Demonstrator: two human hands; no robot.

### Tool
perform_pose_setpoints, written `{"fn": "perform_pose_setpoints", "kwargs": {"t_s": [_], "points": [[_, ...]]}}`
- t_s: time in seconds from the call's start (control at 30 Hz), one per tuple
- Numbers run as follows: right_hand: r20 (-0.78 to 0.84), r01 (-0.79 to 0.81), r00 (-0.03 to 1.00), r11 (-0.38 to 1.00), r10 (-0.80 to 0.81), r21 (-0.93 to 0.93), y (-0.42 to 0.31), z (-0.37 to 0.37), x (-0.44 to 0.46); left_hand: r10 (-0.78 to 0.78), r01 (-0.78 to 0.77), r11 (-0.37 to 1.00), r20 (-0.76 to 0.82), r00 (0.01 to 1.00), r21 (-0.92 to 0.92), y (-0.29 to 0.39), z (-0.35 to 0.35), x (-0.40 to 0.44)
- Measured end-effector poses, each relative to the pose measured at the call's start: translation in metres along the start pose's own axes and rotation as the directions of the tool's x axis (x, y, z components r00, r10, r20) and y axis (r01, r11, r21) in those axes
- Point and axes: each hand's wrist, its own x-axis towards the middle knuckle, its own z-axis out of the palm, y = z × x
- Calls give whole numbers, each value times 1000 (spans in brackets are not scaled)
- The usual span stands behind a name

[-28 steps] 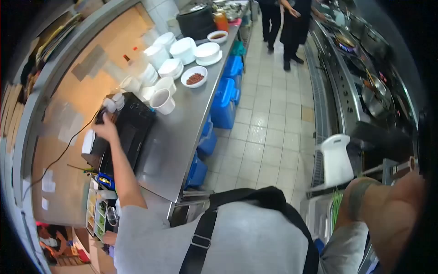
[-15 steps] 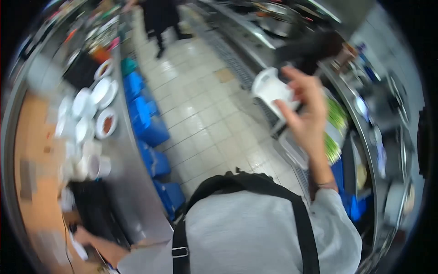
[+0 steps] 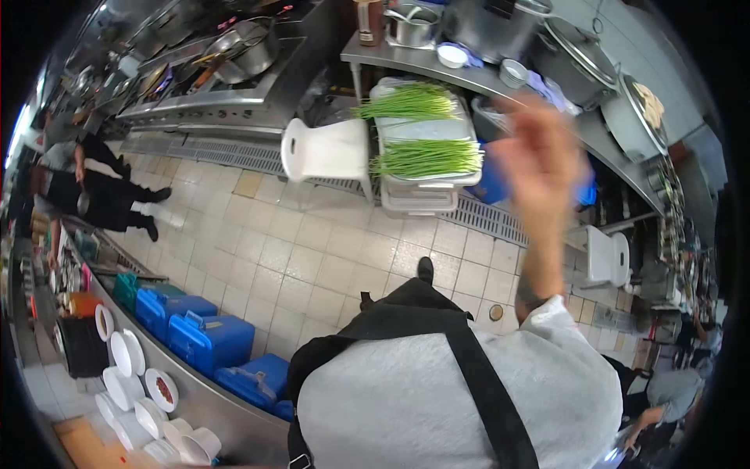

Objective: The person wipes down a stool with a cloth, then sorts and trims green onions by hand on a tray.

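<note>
My right hand (image 3: pixel 539 156) is raised at the right of the view, badly smeared by motion, so its fingers cannot be made out. It hangs in front of the shelf edge, close to two bunches of green stalks, perhaps chives or garlic shoots. The upper bunch (image 3: pixel 414 102) and lower bunch (image 3: pixel 431 158) lie on a lidded plastic container (image 3: pixel 422 131). A gap seems to separate my hand from them. To their left stands a white plastic stool (image 3: pixel 326 152). My left hand is out of view.
Blue bins (image 3: pixel 211 342) line the left counter (image 3: pixel 250 434), which bears white plates and bowls (image 3: pixel 127 353). A stove (image 3: pixel 273 82) and steel shelf (image 3: pixel 469 72) with pots run along the back. One co-worker (image 3: pixel 94 187) stands far left, others lower right. Another white stool (image 3: pixel 608 258) stands right.
My view has swung to the right, bringing the stalks and shelf to the middle. My left hand, earlier at the counter with a white object, has left view. My right hand is still raised.
</note>
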Motion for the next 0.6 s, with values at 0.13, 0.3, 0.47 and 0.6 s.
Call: {"fn": "perform_pose_setpoints", "kwargs": {"t_s": [0.13,0.3,0.47,0.6], "points": [[-356,595,720,794,-595,-124,-47,-110,28,545,-134,636,319,775,-760,325,69,-65],[-178,854,428,461,-886,-242,-62,-180,32,883,323,-374,-228,411,-869,538,25,-124],[-104,854,397,408,-912,-323,-24,-241,37,743,206,-643,-536,401,-738,679,-8,-184],[-138,821,400,421,-906,-385,5,-291,43,645,151,-753,-671,366,-641,755,-41,-205]]}}
